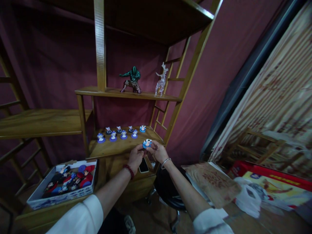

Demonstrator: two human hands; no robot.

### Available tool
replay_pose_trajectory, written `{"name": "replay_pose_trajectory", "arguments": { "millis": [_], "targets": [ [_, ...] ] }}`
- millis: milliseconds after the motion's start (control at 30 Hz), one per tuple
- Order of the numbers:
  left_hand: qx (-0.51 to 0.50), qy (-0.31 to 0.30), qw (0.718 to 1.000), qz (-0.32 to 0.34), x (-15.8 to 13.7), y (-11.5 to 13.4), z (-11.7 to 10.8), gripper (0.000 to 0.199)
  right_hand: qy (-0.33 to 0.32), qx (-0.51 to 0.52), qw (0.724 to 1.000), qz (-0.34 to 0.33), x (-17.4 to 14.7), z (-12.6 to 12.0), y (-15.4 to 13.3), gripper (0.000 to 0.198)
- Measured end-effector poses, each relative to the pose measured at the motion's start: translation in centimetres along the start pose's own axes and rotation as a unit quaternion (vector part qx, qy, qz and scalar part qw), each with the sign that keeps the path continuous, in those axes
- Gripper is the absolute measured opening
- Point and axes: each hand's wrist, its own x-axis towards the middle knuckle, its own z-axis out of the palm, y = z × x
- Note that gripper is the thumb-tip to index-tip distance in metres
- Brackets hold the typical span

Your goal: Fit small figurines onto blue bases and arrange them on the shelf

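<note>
Between my two hands is a small figurine with a blue base and a white-and-blue top. My left hand grips it from the left, and my right hand from the right, fingers closed around its edges. Just beyond, on the low wooden shelf, stand purple-based figurines in a front row. Behind them is a row of dark little figurines, with a blue-based figurine at its right end. My fingers partly hide the held figurine's base.
A white box of jumbled figurines sits at lower left. A phone lies beneath my hands. A green crouching statue and a clear deer occupy the shelf above. At right are a black stool and a plastic bag.
</note>
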Motion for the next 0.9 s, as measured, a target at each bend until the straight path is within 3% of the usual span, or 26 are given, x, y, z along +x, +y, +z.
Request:
{"name": "replay_pose_trajectory", "arguments": {
  "millis": [200,367,500,600,800,900],
  "targets": [
    [0.149,0.019,0.988,0.03,2.4,-1.5,0.2,0.039,-0.006,0.002,1.0,-0.009,1.6,-1.1,1.0,0.036],
    [0.318,0.039,0.947,0.034,3.5,-1.4,0.6,0.044,0.001,-0.012,1.0,-0.005,2.8,-1.7,1.7,0.035],
    [0.386,0.026,0.92,0.064,4.0,-0.8,0.9,0.047,0.007,-0.027,1.0,-0.01,3.5,-2.0,2.1,0.033],
    [0.39,0.025,0.919,0.057,4.4,-0.7,1.1,0.048,0.004,-0.026,1.0,-0.007,4.0,-2.4,2.4,0.033],
    [0.263,0.034,0.963,0.052,5.8,-1.4,0.8,0.043,0.007,-0.03,1.0,0.001,5.2,-2.8,2.7,0.034],
    [0.229,0.038,0.972,0.039,6.6,-1.5,0.8,0.039,0.006,-0.039,0.999,0.002,5.9,-2.9,3.0,0.033]
  ]
}}
